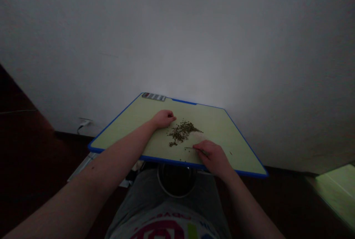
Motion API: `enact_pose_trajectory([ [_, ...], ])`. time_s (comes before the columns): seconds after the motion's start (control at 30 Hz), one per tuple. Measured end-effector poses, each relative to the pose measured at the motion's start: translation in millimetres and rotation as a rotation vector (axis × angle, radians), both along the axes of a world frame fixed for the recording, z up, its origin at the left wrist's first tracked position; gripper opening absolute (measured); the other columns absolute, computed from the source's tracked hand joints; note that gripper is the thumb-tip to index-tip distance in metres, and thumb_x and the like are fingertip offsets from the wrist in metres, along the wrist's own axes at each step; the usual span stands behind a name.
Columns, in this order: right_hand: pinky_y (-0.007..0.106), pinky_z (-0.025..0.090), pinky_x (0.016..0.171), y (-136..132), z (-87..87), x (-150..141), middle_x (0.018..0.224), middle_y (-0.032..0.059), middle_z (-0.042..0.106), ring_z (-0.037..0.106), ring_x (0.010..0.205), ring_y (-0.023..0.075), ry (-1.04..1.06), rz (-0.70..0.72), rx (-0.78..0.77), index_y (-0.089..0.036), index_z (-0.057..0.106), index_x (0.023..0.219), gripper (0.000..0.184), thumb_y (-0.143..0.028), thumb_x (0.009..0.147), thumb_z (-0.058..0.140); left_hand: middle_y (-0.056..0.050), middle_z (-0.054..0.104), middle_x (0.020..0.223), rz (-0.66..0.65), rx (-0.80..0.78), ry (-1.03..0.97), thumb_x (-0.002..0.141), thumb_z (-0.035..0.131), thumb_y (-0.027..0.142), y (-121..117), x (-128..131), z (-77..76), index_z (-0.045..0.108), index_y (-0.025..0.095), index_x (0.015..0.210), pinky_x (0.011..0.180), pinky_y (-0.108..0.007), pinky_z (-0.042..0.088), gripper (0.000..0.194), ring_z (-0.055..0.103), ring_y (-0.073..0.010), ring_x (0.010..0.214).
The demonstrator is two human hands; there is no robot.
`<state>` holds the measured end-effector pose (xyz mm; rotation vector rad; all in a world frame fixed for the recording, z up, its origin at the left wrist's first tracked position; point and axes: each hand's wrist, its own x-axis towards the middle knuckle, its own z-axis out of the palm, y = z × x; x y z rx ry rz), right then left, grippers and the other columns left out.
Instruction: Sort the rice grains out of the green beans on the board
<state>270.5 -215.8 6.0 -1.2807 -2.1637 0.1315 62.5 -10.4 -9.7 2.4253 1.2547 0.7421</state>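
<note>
My right hand [212,155] is closed on a thin metal tweezers-like tool [190,148], whose narrow end points left, low over the table's near part. A loose pile of small greenish-brown seeds [183,131] lies left of and beyond that hand. Beside the pile's right side is a pale patch [197,135]; what it is made of is too dim to tell. My left hand [164,118] rests on the table at the pile's far left, fingers curled in; anything between them is hidden. The pale yellow-green tabletop [133,120] has a blue rim.
A metal pot [177,181] sits at my lap under the table's front edge. A flat device with rows of marks [154,96] lies at the far left corner. The wall [194,39] stands right behind the table. A plug [84,123] is in the wall at left.
</note>
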Motion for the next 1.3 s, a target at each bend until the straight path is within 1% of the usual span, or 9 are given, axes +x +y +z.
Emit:
enact_pose_trajectory([
  [0.13, 0.03, 0.047, 0.075, -7, 0.9, -5, 0.085, 0.0038, 0.066, 0.059, 0.081, 0.0154, 0.024, 0.049, -0.023, -0.022, 0.063, 0.097, 0.024, -0.014, 0.082, 0.047, -0.001, 0.058, 0.062, -0.001, -0.014, -0.004, 0.072, 0.047, 0.046, 1, 0, -0.1, 0.061, 0.017, 0.069, 0.053, -0.025, 0.032, 0.033, 0.048, -0.0122, 0.058],
  [0.27, 0.03, 0.047, 0.074, -17, 3.5, -4, 0.085, 0.0042, 0.066, 0.059, 0.08, 0.0154, 0.034, 0.06, -0.032, -0.022, 0.063, 0.097, 0.023, -0.016, 0.083, 0.046, -0.002, 0.058, 0.063, 0.005, -0.015, 0.009, 0.072, 0.046, 0.046, 0, 0, 1.0, 0.061, 0.017, 0.069, 0.054, -0.025, 0.032, 0.033, 0.048, -0.0125, 0.058],
  [0.33, 0.03, 0.047, 0.074, -21, 4.8, -2, 0.085, 0.0046, 0.066, 0.059, 0.08, 0.0158, 0.033, 0.028, -0.027, -0.022, 0.063, 0.097, 0.023, -0.017, 0.083, 0.046, -0.002, 0.058, 0.063, 0.01, -0.027, 0.009, 0.072, 0.046, 0.046, -1, 0, 1.7, 0.061, 0.017, 0.07, 0.054, -0.025, 0.032, 0.033, 0.048, -0.0126, 0.058],
  [0.47, 0.031, 0.048, 0.071, -25, 4.2, 2, 0.086, 0.0057, 0.067, 0.06, 0.079, 0.0171, 0.049, -0.116, -0.008, -0.021, 0.063, 0.097, 0.021, -0.02, 0.083, 0.048, -0.002, 0.059, 0.065, 0.006, -0.02, 0.01, 0.072, 0.046, 0.047, -2, 0, 2.0, 0.062, 0.017, 0.07, 0.054, -0.025, 0.032, 0.034, 0.048, -0.0126, 0.059],
  [0.53, 0.032, 0.049, 0.071, -26, 2.1, 3, 0.086, 0.006, 0.067, 0.061, 0.078, 0.0177, 0.049, -0.144, -0.009, -0.021, 0.063, 0.097, 0.021, -0.021, 0.083, 0.048, -0.002, 0.059, 0.064, 0.012, -0.018, 0.016, 0.072, 0.046, 0.047, -1, 0, 1.6, 0.062, 0.017, 0.07, 0.054, -0.025, 0.032, 0.034, 0.048, -0.0125, 0.059],
  [0.7, 0.031, 0.049, 0.071, -25, -2.1, 3, 0.086, 0.0055, 0.067, 0.061, 0.078, 0.017, 0.09, -0.09, -0.041, -0.021, 0.063, 0.098, 0.021, -0.021, 0.083, 0.048, -0.002, 0.059, 0.065, -0.004, -0.012, 0.011, 0.073, 0.047, 0.046, 0, 0, 0.5, 0.062, 0.017, 0.07, 0.054, -0.025, 0.033, 0.034, 0.048, -0.0122, 0.059],
  [0.9, 0.03, 0.048, 0.07, -30, 0.0, 0, 0.084, 0.0048, 0.066, 0.06, 0.078, 0.0162, 0.132, -0.062, -0.039, -0.021, 0.062, 0.096, 0.019, -0.02, 0.083, 0.049, -0.002, 0.058, 0.063, -0.007, -0.003, -0.002, 0.073, 0.046, 0.045, -1, 0, 0.8, 0.061, 0.017, 0.069, 0.054, -0.025, 0.032, 0.033, 0.047, -0.0121, 0.059],
  [1.17, 0.03, 0.048, 0.069, -28, -1.3, -10, 0.081, 0.0045, 0.065, 0.059, 0.076, 0.0159, 0.112, 0.031, -0.05, -0.022, 0.062, 0.096, 0.02, -0.018, 0.083, 0.048, -0.002, 0.059, 0.064, 0.002, -0.007, 0.011, 0.073, 0.046, 0.047, -1, 0, 0.9, 0.062, 0.016, 0.07, 0.055, -0.025, 0.033, 0.034, 0.047, -0.0127, 0.059],
  [1.3, 0.03, 0.047, 0.069, -31, -1.1, -11, 0.08, 0.0039, 0.065, 0.059, 0.075, 0.0153, 0.126, 0.073, -0.044, -0.023, 0.062, 0.096, 0.02, -0.018, 0.083, 0.048, -0.002, 0.058, 0.063, -0.001, -0.01, -0.006, 0.073, 0.047, 0.046, -1, 0, 0.6, 0.061, 0.016, 0.069, 0.054, -0.025, 0.032, 0.033, 0.047, -0.0123, 0.058],
])
